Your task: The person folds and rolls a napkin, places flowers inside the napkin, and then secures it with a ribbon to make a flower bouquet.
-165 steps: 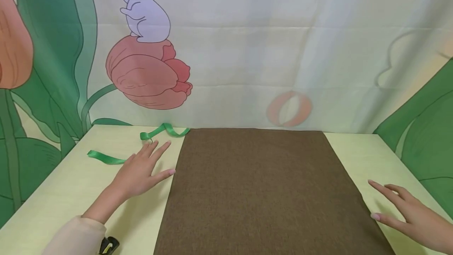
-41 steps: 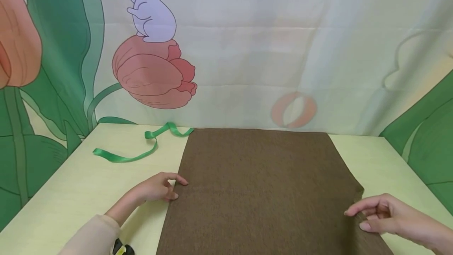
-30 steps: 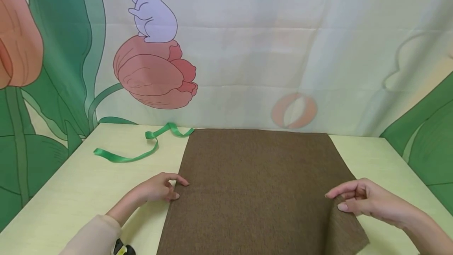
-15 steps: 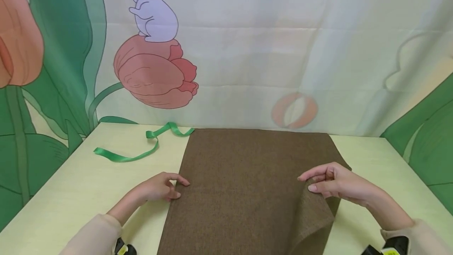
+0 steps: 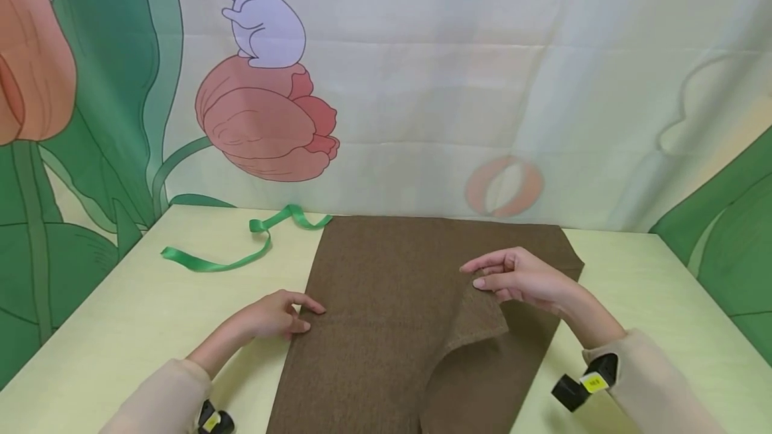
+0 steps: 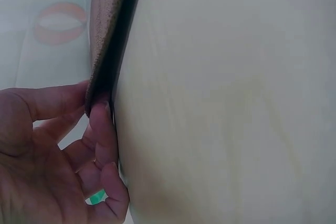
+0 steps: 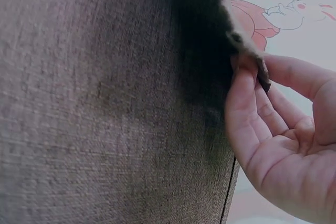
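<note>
A large brown cloth [image 5: 374, 286] lies over the middle of the table in the head view. My left hand [image 5: 268, 319] pinches its left edge; the left wrist view shows that edge of the brown cloth [image 6: 107, 30] between thumb and fingers of the left hand [image 6: 47, 166]. With thumb and fingertips, my right hand [image 5: 531, 280] holds the cloth's right edge raised and drawn in over the middle. A curved flap hangs from these fingers, and more brown fabric shows beneath it. In the right wrist view the right hand [image 7: 283, 145] grips the edge of the cloth [image 7: 115, 103].
A curled green ribbon [image 5: 226, 265] lies on the pale yellow table [image 5: 120, 327], left of the cloth, one end reaching its far left corner. Behind the table hangs a printed curtain [image 5: 410, 86]. Black cameras sit on both wrists.
Both hands have taken hold of the cloth's edges. My right hand has lifted the right edge and carried it leftward and away from me. The left hand has stayed nearly still lately.
</note>
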`<state>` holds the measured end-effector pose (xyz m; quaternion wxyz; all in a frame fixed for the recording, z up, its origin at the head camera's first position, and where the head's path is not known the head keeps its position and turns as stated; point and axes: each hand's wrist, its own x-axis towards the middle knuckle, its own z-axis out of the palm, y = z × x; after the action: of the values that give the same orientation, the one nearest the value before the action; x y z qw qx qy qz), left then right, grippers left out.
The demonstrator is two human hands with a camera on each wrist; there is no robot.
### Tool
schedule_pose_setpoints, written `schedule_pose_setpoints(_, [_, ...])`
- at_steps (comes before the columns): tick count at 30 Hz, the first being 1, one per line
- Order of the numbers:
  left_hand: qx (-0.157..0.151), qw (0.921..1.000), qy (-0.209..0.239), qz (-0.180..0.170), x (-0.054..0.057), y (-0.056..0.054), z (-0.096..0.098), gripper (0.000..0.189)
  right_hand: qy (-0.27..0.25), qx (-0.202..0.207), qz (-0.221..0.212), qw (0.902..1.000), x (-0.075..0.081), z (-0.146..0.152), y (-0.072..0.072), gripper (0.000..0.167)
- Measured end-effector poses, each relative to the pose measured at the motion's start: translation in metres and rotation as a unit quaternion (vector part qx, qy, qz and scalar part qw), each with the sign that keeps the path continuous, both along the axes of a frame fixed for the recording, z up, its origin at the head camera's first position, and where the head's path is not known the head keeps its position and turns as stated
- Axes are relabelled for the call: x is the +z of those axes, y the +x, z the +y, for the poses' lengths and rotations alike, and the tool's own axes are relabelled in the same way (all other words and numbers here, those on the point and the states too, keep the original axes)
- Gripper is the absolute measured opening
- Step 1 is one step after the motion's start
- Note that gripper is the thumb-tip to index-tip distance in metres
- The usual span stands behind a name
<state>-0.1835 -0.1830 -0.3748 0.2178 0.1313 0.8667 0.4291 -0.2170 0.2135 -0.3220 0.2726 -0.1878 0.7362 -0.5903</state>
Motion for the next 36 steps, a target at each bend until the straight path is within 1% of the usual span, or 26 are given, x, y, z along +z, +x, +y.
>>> schedule_pose_setpoints(4, [0.001,1.0,0.0,-0.001,-0.001,-0.001,0.0,0.03,0.007,-0.023,-0.005,0.9997,-0.002,-0.011,-0.009,0.037])
schedule_pose_setpoints(8, [-0.002,1.0,0.004,0.001,-0.001,-0.001,0.0,0.03,-0.005,-0.038,-0.013,0.9992,-0.003,-0.021,-0.017,0.04])
schedule_pose_setpoints(12, [-0.004,1.0,0.007,0.0,-0.001,-0.002,0.0,0.03,-0.019,-0.045,-0.018,0.9986,-0.005,-0.027,-0.024,0.037])
schedule_pose_setpoints(15, [-0.004,1.0,0.008,0.002,-0.001,-0.001,0.001,0.03,-0.025,-0.047,-0.018,0.9984,-0.009,-0.031,-0.028,0.039])
schedule_pose_setpoints(19, [-0.002,0.9999,0.008,0.006,-0.001,0.0,0.001,0.029,-0.026,-0.047,-0.016,0.9984,-0.015,-0.035,-0.033,0.045])
schedule_pose_setpoints(22, [-0.002,0.9999,0.007,0.01,-0.001,0.001,0.001,0.029,-0.029,-0.05,-0.02,0.9981,-0.018,-0.039,-0.035,0.046])
schedule_pose_setpoints(26, [-0.004,0.9998,0.01,0.015,-0.002,0.0,0.001,0.029,-0.036,-0.056,-0.028,0.9974,-0.021,-0.043,-0.039,0.043])
schedule_pose_setpoints(29, [-0.005,0.9998,0.014,0.013,-0.003,0.0,0.0,0.029,-0.039,-0.057,-0.031,0.9971,-0.024,-0.047,-0.042,0.044])
schedule_pose_setpoints(33, [-0.006,0.9998,0.008,0.014,-0.004,0.0,0.0,0.028,-0.038,-0.059,-0.026,0.9972,-0.027,-0.051,-0.046,0.047])
schedule_pose_setpoints(36, [-0.007,0.9998,0.003,0.019,-0.002,0.001,0.001,0.028,-0.034,-0.063,-0.02,0.9973,-0.03,-0.055,-0.049,0.046])
